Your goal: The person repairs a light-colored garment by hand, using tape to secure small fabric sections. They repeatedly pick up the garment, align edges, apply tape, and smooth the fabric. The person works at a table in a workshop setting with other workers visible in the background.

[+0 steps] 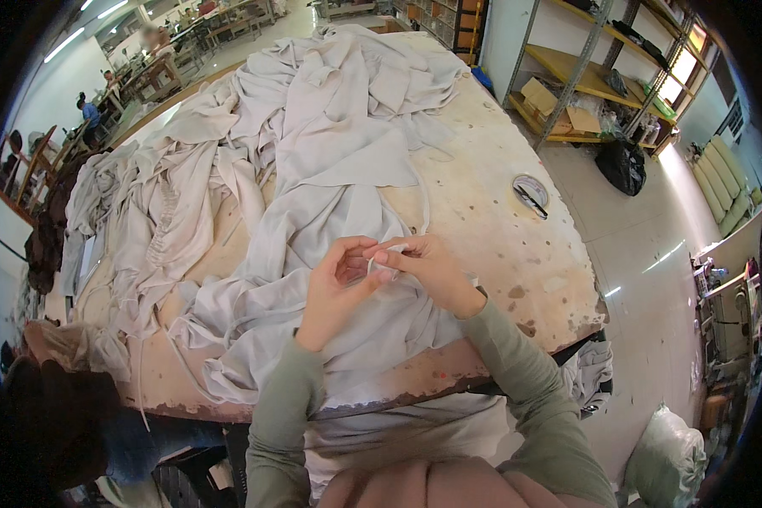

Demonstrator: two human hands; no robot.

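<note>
Over the near middle of the table, my left hand (337,284) and my right hand (433,269) meet with fingertips almost touching. Between them is a narrow light grey fabric strip (384,262), looped at the fingers. My right hand pinches it between thumb and forefinger. The fingers of my left hand are curled round the same strip, its thumb pointing toward the right hand. Beneath both hands lies a long light grey garment (309,224), spread in loose folds. Where the strip joins the garment is hidden by my fingers.
A heap of grey cloth (322,85) covers the worn table (516,279) at the back, with beige gathered garments (182,212) at left. A tape roll (530,191) with a dark tool lies right. Metal shelves (567,76) stand beyond; someone's dark sleeve (59,415) shows lower left.
</note>
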